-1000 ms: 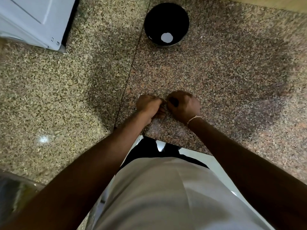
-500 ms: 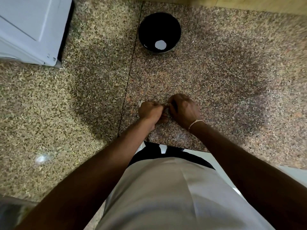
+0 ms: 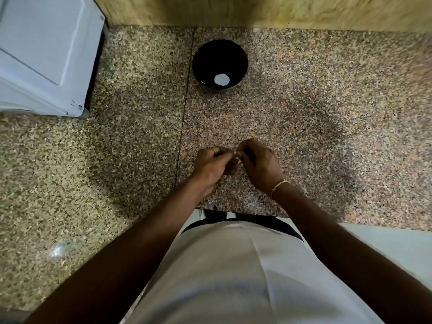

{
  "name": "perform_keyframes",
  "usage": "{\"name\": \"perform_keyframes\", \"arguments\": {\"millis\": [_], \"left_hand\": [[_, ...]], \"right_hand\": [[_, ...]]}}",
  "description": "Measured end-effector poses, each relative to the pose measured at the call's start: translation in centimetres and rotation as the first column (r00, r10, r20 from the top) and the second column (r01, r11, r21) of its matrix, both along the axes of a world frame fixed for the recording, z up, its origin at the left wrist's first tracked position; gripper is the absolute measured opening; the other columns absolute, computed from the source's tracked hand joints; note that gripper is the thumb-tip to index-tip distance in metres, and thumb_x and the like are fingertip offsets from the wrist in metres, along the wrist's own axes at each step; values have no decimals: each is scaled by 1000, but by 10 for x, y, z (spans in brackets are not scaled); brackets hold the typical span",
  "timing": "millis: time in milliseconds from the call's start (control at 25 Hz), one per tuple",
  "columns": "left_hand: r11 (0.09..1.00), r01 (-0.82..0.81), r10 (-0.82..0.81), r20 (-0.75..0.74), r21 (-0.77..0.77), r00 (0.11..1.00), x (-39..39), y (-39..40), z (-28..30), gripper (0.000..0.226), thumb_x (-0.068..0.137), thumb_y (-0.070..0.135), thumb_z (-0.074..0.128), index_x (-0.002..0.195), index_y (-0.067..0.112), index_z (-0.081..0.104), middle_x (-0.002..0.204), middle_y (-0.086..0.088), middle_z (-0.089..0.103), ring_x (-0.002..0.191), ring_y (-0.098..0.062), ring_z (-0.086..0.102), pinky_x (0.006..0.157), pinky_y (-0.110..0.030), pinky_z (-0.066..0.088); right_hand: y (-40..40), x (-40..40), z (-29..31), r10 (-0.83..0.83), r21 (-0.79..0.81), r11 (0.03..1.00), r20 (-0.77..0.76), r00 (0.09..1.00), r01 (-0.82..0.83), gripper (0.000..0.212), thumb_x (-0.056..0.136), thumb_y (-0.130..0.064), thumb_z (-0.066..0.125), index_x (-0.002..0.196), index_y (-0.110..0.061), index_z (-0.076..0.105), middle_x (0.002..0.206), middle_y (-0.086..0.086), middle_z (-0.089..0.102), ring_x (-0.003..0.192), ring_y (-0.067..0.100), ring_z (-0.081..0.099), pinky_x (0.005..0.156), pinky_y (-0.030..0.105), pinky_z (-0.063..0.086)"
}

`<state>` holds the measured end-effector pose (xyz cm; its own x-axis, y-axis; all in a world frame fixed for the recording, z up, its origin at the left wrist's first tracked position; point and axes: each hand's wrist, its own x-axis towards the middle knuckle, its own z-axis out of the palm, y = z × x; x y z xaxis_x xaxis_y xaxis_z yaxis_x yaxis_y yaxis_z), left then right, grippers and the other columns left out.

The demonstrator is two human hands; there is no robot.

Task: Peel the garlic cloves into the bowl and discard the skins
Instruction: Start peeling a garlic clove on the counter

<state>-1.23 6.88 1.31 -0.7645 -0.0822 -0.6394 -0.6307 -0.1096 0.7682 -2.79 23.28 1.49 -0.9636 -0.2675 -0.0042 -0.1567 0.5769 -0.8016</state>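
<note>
While both hands (image 3: 236,160) pinch it, garlic clove (image 3: 236,155) shows small, pale, mostly hidden.

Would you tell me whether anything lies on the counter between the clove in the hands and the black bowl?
Nothing visible does: only bare granite counter lies between the garlic clove and the bowl.

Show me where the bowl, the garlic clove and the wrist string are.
bowl (image 3: 243,57): head view, right rim.
garlic clove (image 3: 236,156): head view, pale bit between both hands.
wrist string (image 3: 279,184): head view, band on right wrist.
</note>
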Motion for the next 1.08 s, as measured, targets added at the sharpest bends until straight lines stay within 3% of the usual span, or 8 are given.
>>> {"name": "perform_keyframes", "arguments": {"millis": [120, 280, 560, 760, 920, 1080], "left_hand": [[1000, 2, -1, -31, 26, 1000, 2, -5, 10, 10, 98, 10, 71, 90, 6, 77, 82, -16, 78, 65, -22, 74, 58, -27, 59], [1000, 10, -8, -69, 27, 998, 1, -9, 18, 18, 94, 11, 75, 78, 16, 81, 83, -16, 78, 67, -22, 74, 59, -28, 60], [998, 31, -28, -56, 48, 998, -3, -11, 16, 18, 95, 11, 74, 81, 17, 82, 84, -14, 79, 67, -20, 75, 60, -28, 60], [996, 51, -48, -54, 66, 997, -9, -14, 10, 15, 94, 14, 76, 83, 21, 83, 85, -13, 79, 68, -19, 74, 61, -28, 60], [998, 29, -26, -40, 59, 999, -14, -13, 6, 15, 93, 13, 76, 83, 22, 83, 83, -14, 79, 67, -21, 75, 61, -28, 60], [998, 11, -10, -18, 55, 1000, -19, -11, 2, 17, 94, 11, 75, 80, 18, 81, 80, -14, 78, 66, -22, 74, 59, -28, 59]], "right_hand": [[-3, 0, 3, -47, -106, 992, 129, 991, 61, 3, 97, -13, 68, 99, -12, 67, 81, -4, 69, 69, 14, 64, 62, 35, 55], [-5, 1, 7, -90, -208, 969, 203, 975, 133, 11, 95, -11, 71, 106, -12, 70, 84, 1, 74, 75, 22, 71, 70, 49, 60], [-6, 2, 11, -107, -170, 976, 166, 980, 135, 18, 97, -11, 69, 112, -20, 76, 86, -2, 77, 74, 16, 75, 68, 49, 62], [-7, -6, 9, -109, -183, 971, 222, 969, 152, 12, 96, -15, 72, 106, -16, 77, 83, -1, 78, 74, 15, 76, 71, 48, 64], [-9, -12, 1, -183, -234, 936, 312, 932, 262, 11, 97, -10, 69, 104, -14, 76, 84, 2, 77, 75, 20, 76, 73, 49, 64], [-9, -18, -8, -230, -182, 940, 289, 929, 289, 13, 97, -13, 69, 98, -25, 73, 76, -5, 75, 66, 11, 72, 62, 29, 61]]}}
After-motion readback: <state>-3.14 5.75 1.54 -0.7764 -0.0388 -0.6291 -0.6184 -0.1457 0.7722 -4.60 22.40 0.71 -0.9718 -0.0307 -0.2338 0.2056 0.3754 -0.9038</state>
